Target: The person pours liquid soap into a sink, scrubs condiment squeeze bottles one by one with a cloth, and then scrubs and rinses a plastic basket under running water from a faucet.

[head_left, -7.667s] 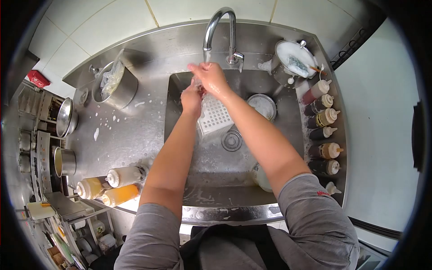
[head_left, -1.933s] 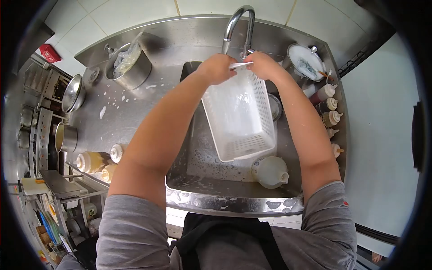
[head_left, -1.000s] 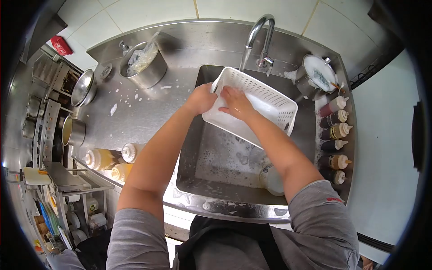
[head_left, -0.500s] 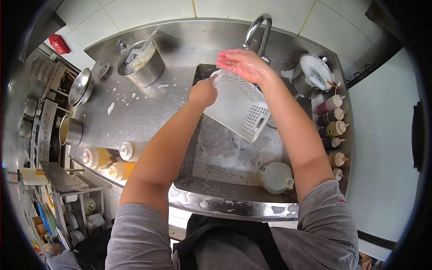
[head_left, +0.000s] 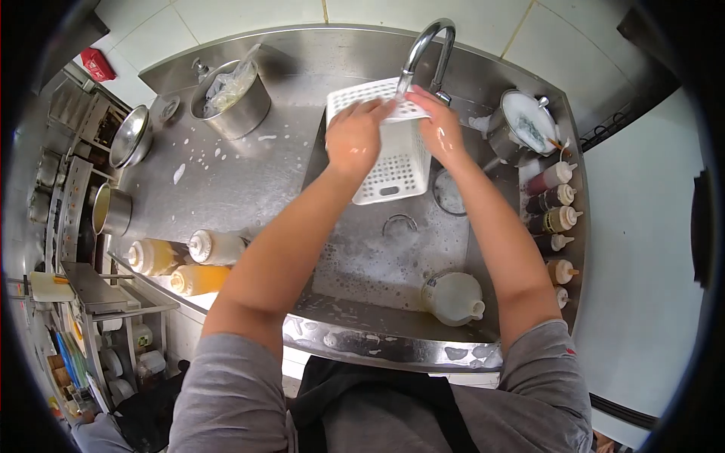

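Observation:
A white perforated plastic basket [head_left: 390,181] is tilted over the sink, with its far wall directly under the faucet [head_left: 415,53]. Water seems to run from the spout onto that wall. My left hand [head_left: 353,140] grips the basket's left side, the fingers curled over the upper edge. On the opposite side, my right hand [head_left: 439,130] holds the right edge close to the spout, partly hiding its fingertips. Both hands are wet. Below the basket, the sink basin [head_left: 362,257] contains sudsy water.
A translucent jug [head_left: 453,297] lies in the sink's near right corner. Several sauce bottles [head_left: 557,198] line the right edge, below a soapy pot [head_left: 521,124]. On the left counter stand a pot with a plastic bag [head_left: 234,102] and several squeeze bottles [head_left: 200,279].
The basket has been turned and shifted left and up beneath the spout. My right hand, earlier raised with an open palm, now holds its edge. My left hand has changed its hold.

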Motion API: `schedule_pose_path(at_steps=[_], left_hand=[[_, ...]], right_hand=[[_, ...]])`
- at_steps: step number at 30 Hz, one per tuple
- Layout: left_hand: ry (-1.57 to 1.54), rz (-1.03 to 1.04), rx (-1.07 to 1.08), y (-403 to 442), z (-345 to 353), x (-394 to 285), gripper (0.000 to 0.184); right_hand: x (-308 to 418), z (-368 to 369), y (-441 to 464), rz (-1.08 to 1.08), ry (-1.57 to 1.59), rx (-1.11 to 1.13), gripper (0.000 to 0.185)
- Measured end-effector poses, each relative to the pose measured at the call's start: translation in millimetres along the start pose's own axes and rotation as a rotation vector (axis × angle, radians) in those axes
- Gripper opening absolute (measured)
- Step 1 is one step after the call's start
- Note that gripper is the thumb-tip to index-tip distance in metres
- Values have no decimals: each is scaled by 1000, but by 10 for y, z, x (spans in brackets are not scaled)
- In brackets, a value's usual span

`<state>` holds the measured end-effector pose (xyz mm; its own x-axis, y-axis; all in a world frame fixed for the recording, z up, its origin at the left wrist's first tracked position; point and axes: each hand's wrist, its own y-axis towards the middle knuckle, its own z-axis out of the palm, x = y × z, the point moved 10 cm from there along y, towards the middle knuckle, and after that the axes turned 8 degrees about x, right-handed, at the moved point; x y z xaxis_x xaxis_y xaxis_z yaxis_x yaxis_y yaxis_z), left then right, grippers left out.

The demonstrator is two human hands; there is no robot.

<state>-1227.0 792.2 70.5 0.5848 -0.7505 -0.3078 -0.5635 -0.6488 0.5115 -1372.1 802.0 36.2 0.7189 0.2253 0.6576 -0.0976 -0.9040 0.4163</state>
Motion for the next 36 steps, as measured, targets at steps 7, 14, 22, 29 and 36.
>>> schedule_pose_path(at_steps=[7, 14, 22, 29, 36], left_hand=[[-45, -336, 252, -382, 70, 562, 66], [-524, -343, -184, -492, -619, 571, 75], [-189, -163, -214, -921, -1265, -154, 70], [12, 503, 88, -1591, -1313, -810, 59], [-838, -179, 52, -2050, -1724, -29, 87]], right_hand=[[669, 475, 266, -163, 79, 139, 28], [-4, 234, 136, 153, -170, 97, 24], [-816, 647, -742, 659, 832, 98, 31], [-654, 862, -2095, 753, 1269, -186, 34], [-26, 92, -2461, 617, 1314, -609, 30]])
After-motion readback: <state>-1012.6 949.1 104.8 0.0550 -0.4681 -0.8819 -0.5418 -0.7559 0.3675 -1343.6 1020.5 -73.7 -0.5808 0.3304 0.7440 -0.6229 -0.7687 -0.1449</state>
